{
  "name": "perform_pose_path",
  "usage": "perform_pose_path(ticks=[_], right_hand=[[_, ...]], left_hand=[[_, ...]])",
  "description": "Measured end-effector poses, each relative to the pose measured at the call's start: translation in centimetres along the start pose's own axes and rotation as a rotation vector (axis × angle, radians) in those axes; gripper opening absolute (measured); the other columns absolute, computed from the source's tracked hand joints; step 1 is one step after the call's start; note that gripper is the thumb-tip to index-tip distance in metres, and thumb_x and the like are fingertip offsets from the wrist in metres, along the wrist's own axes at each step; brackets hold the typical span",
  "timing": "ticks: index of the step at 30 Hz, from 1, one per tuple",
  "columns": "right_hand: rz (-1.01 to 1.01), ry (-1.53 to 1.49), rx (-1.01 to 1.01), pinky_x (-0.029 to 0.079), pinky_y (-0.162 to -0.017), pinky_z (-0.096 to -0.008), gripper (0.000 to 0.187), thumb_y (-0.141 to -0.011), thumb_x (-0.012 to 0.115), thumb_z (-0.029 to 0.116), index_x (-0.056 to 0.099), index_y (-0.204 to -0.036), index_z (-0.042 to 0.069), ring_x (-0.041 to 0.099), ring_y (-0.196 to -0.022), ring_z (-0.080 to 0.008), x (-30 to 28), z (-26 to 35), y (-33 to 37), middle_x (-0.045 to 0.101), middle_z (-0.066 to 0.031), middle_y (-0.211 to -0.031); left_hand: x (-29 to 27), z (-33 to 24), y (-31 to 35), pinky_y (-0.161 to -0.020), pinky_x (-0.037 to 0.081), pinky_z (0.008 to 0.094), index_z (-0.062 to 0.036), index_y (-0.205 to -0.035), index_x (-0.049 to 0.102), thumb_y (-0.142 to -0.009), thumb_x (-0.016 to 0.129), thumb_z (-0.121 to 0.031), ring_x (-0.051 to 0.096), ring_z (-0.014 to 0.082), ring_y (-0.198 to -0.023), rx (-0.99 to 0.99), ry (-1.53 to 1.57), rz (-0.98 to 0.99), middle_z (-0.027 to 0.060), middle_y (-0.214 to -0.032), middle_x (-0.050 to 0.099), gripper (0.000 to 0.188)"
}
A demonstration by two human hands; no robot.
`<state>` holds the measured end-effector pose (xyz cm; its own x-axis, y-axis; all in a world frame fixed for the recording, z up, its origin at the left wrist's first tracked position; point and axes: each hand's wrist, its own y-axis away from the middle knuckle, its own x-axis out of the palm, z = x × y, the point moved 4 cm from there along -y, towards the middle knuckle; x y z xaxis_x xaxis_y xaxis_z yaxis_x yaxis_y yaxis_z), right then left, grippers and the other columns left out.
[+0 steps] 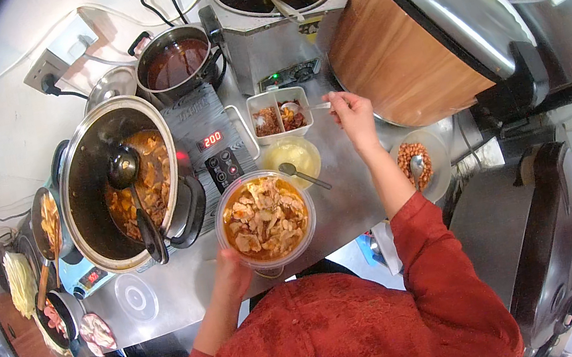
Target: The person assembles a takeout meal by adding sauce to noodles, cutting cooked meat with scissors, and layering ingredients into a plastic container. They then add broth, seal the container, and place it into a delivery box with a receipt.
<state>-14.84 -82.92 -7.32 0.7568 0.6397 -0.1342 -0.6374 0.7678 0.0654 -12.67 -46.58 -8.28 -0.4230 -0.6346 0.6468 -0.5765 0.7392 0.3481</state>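
a big wood-grain cooker (pixel 415 43) stands at the back right of a steel counter (pixel 183 286). at left, a large pot of stew (pixel 122 183) holds a ladle (pixel 134 196) propped against its rim. the left hand (pixel 230 272) cups a clear bowl of sliced food in sauce (pixel 265 218) from beneath, fingers wrapped on its base, close to the body. the right hand (pixel 351 113) pinches a small spoon handle (pixel 319 105), dipping into a divided white condiment box (pixel 280 113).

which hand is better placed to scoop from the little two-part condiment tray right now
Right. The right hand already grips the spoon resting in the condiment tray; the left hand is steadying the bowl.
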Motion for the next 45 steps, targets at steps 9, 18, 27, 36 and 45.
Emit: perform_pose_path(ticks=[9, 18, 27, 36, 45], right_hand=[[0.091, -0.279, 0.145, 0.036, -0.051, -0.0182, 0.027, -0.097, 0.059, 0.028, 0.071, -0.100, 0.004, 0.047, -0.055, -0.0022, -1.7, 6.2, 3.8, 0.060, 0.0034, -0.070], [0.312, 0.162, -0.383, 0.044, -0.061, -0.0229, 0.017, -0.092, 0.063, 0.015, 0.071, -0.103, 0.005, 0.056, -0.070, -0.0115, 0.6, 12.2, 11.1, 0.061, -0.0034, -0.085], [0.087, 0.359, -0.670, 0.048, -0.063, -0.0303, 0.014, -0.083, 0.068, 0.005, 0.070, -0.098, 0.004, 0.059, -0.071, -0.0219, 0.2, 13.1, 8.2, 0.059, -0.0091, -0.081], [0.202, 0.609, -0.694, 0.050, -0.067, -0.0396, 0.012, -0.086, 0.067, 0.017, 0.070, -0.090, 0.006, 0.062, -0.077, -0.0310, 6.3, 4.5, 1.0, 0.062, -0.0111, -0.082], [0.304, 0.544, -0.547, 0.050, -0.065, -0.0368, 0.016, -0.088, 0.066, 0.019, 0.071, -0.092, 0.004, 0.062, -0.073, -0.0303, 6.7, 2.3, -0.2, 0.065, -0.0121, -0.084]], left_hand=[[3.3, -1.4, -3.4, -0.111, 0.036, 0.0416, -0.0061, -0.148, 0.023, -0.069, 0.070, -0.070, 0.040, 0.0218, -0.135, 0.036, -0.044, -0.016, 0.0082, -0.147, 0.039, 0.112], [4.5, -2.8, -5.7, -0.108, 0.039, 0.0409, -0.0080, -0.150, 0.020, -0.077, 0.066, -0.066, 0.040, 0.0226, -0.134, 0.100, -0.027, 0.051, 0.0085, -0.148, 0.037, 0.103], [3.2, -2.3, -5.5, -0.108, 0.039, 0.0432, -0.0092, -0.149, 0.023, -0.068, 0.074, -0.067, 0.042, 0.0236, -0.133, 0.061, 0.020, -0.022, 0.0079, -0.146, 0.038, 0.111], [-0.5, -0.5, -0.7, -0.112, 0.034, 0.0437, -0.0051, -0.148, 0.026, -0.068, 0.070, -0.068, 0.039, 0.0253, -0.136, 0.020, 0.023, -0.140, 0.0087, -0.148, 0.038, 0.111], [0.1, -1.7, 0.1, -0.111, 0.036, 0.0433, -0.0060, -0.147, 0.028, -0.067, 0.074, -0.065, 0.039, 0.0254, -0.136, 0.049, 0.050, -0.167, 0.0079, -0.147, 0.039, 0.110]])
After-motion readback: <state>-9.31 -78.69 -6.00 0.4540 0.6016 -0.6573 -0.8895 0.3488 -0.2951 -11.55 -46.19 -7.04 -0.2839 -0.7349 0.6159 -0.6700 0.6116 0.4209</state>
